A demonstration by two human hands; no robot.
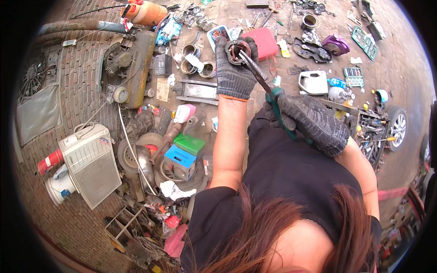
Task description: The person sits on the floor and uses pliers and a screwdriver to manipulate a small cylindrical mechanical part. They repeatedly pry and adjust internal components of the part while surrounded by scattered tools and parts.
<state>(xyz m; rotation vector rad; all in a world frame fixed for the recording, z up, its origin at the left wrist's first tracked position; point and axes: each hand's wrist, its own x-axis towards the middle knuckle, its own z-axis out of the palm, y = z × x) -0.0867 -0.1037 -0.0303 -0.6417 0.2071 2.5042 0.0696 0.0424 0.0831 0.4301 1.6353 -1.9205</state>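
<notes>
While the right hand (312, 119) wraps around some green-handled pliers (258, 76), the left hand (235, 74) holds a round metal part (231, 51) out in front, plier tips at its opening (can't tell if they're biting anything). Looks to me like the inside's getting worked on, so the next move probably calls for a steady left grip and careful angling, with a red case (265, 43) sitting just beyond.

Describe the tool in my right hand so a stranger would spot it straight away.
Start at the black clothing, then go up to the right hand in its grey glove. It grips the pliers, which slant up-left to the round metal part in the left hand. Their teal-green handles stand out against the grey gloves and black clothing.
</notes>
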